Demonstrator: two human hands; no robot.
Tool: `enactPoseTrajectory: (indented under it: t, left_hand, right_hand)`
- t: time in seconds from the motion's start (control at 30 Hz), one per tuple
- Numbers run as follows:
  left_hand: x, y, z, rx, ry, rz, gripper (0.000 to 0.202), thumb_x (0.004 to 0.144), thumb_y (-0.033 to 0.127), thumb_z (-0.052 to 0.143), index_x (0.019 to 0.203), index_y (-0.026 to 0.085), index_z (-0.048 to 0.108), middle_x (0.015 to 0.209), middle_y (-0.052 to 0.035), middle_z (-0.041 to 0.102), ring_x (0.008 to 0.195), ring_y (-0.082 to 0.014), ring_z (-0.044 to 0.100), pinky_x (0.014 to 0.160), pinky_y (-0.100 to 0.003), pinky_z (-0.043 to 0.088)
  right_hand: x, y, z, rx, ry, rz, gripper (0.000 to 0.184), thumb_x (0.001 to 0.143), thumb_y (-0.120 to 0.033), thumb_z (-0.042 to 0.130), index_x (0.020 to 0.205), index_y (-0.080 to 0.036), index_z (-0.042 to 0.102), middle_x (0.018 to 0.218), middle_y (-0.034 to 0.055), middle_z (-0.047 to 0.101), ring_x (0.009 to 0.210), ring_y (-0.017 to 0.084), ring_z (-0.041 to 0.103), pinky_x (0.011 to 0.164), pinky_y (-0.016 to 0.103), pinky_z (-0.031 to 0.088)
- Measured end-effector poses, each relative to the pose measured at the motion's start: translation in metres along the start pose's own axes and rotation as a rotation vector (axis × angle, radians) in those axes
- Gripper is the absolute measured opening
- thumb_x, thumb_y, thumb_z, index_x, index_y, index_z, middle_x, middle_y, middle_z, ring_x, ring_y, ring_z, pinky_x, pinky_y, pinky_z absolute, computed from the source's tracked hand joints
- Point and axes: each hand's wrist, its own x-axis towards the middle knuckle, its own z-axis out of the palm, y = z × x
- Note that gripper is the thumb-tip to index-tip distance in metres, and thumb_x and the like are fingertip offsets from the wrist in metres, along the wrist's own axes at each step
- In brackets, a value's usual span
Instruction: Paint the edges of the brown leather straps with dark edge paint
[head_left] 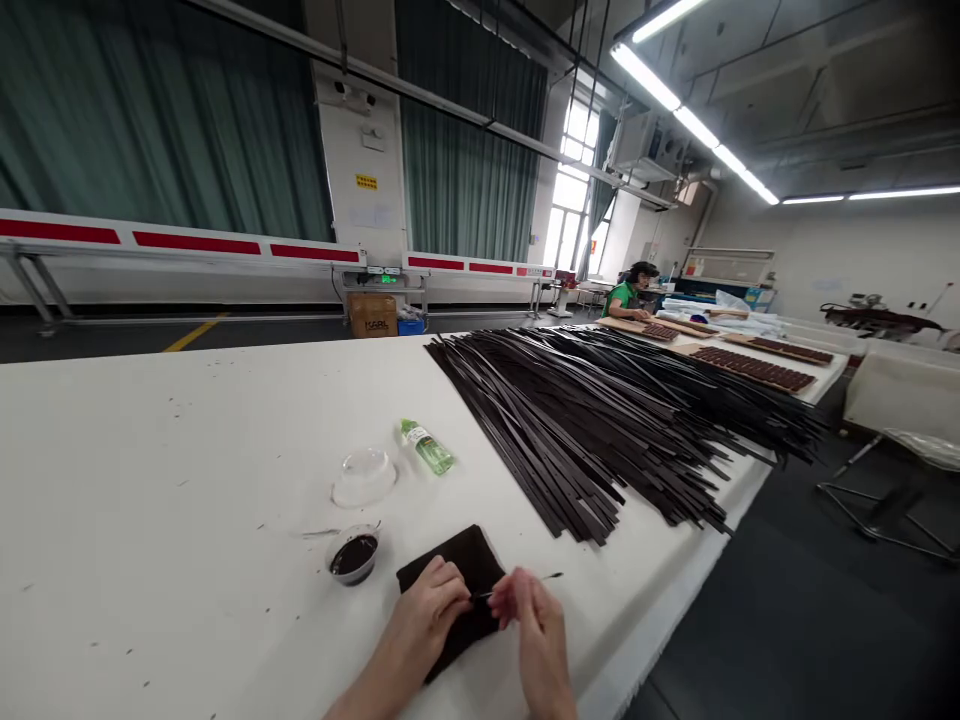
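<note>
Black cloth [459, 558] was laid at near edge of table [150, 480], pressed under left hand [439, 605], grip unclear tbh. Thin stick [547, 577] was pinched by right hand [531, 612] just above it. Best held low and steady imo, with dye bowl [354, 557] close by.

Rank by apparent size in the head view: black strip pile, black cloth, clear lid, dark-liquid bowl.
1. black strip pile
2. black cloth
3. clear lid
4. dark-liquid bowl, which is close to the lid in size, so their order is unsure
</note>
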Motion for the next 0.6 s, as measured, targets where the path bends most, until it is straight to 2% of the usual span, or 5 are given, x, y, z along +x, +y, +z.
enactPoseTrajectory:
  t: [0.13,0.23,0.3,0.4,0.6]
  left_hand:
    - [-0.005,-0.008,0.008,0.055,0.026,-0.001,0.025,0.096,0.02,0.046,0.077,0.021,0.062,0.08,-0.0017,0.065,0.076,-0.018,0.059,0.067,-0.03,0.051]
    - [-0.008,-0.007,0.008,0.09,0.061,0.004,0.02,0.098,0.024,0.046,0.097,0.024,0.065,0.09,-0.0027,0.066,0.083,-0.019,0.061,0.069,-0.03,0.054]
    - [-0.01,-0.004,0.007,0.097,0.09,-0.007,0.022,0.098,0.027,0.046,0.113,0.026,0.062,0.102,-0.0043,0.066,0.091,-0.019,0.063,0.076,-0.03,0.056]
    - [-0.01,0.0,0.008,0.143,0.149,-0.011,0.025,0.099,0.028,0.045,0.119,0.025,0.06,0.11,-0.006,0.064,0.099,-0.0185,0.064,0.085,-0.03,0.057]
    - [-0.014,-0.006,0.015,0.328,0.308,0.084,0.023,0.098,0.03,0.046,0.111,0.024,0.065,0.108,-0.007,0.069,0.099,-0.0209,0.068,0.083,-0.029,0.06]
  right_hand:
    - [0.057,0.003,-0.048,-0.15,0.174,-0.06,0.063,0.102,-0.055,0.011,0.099,-0.017,0.06,0.102,0.0101,0.068,0.092,0.019,0.066,0.078,0.033,0.056]
    - [0.123,0.006,-0.069,-0.367,0.143,-0.071,0.036,0.101,-0.046,0.044,0.103,-0.014,0.061,0.105,0.0074,0.064,0.095,0.019,0.063,0.086,0.038,0.053]
    - [0.161,0.009,-0.069,-0.519,0.078,-0.042,0.026,0.097,-0.038,0.056,0.106,-0.015,0.062,0.108,0.0066,0.063,0.094,0.018,0.063,0.085,0.039,0.054]
    - [0.194,0.013,-0.056,-0.717,-0.004,0.016,0.024,0.096,-0.033,0.059,0.113,-0.016,0.061,0.116,0.0078,0.06,0.1,0.02,0.061,0.087,0.04,0.054]
    - [0.207,0.005,-0.035,-0.96,-0.095,0.117,0.03,0.095,-0.033,0.061,0.119,-0.015,0.058,0.118,0.0086,0.059,0.102,0.022,0.061,0.086,0.041,0.054]
